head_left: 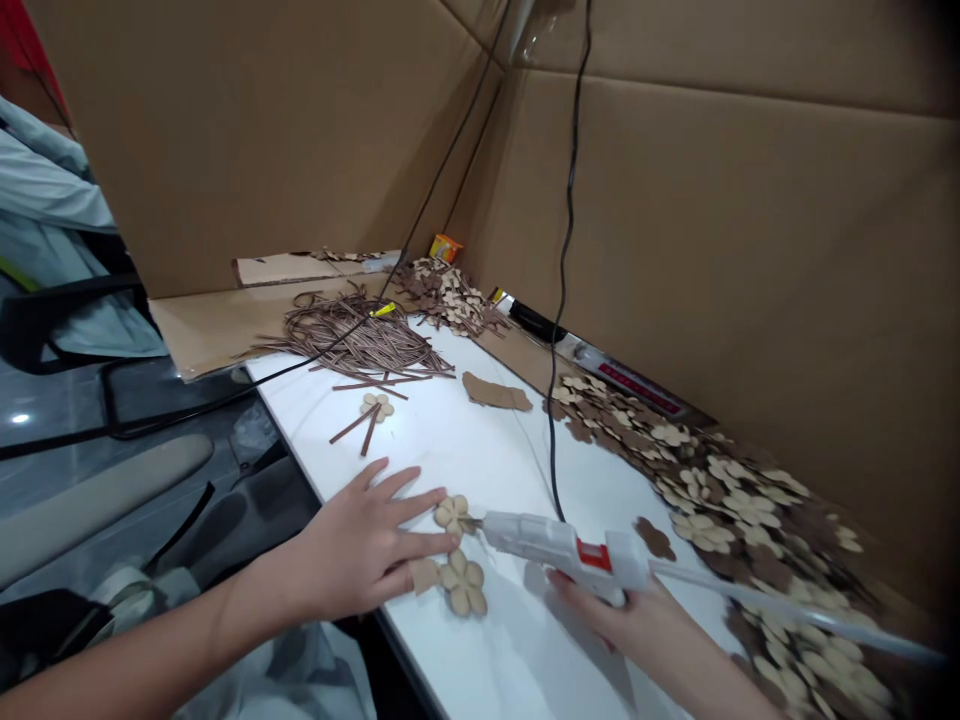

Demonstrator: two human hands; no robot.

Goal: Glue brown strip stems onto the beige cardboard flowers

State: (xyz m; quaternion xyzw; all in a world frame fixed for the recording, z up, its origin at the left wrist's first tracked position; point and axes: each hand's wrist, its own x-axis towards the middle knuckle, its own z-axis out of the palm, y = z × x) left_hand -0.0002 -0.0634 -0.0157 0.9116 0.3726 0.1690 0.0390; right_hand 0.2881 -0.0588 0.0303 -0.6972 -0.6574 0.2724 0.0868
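Observation:
My left hand (367, 540) lies palm down near the white table's front edge, fingers spread. Its fingertips touch or nearly touch a small beige flower cutout (453, 508). A second, larger beige flower (465, 584) sits just below it, with a small tan tab (424, 576) beside my thumb. In my right hand (637, 615) is a white glue gun (534, 538) with a red part on its body. Its metal nozzle points left and meets the first flower's edge. A long clear glue stick (787, 605) sticks out of its back.
A heap of thin brown strips (352, 335) and piles of brown and beige flowers (739, 500) lie on the table (502, 460). A torn cardboard piece (496, 392) is mid-table. Cardboard walls (712, 220) enclose two sides. A black cable (570, 200) hangs down to the glue gun.

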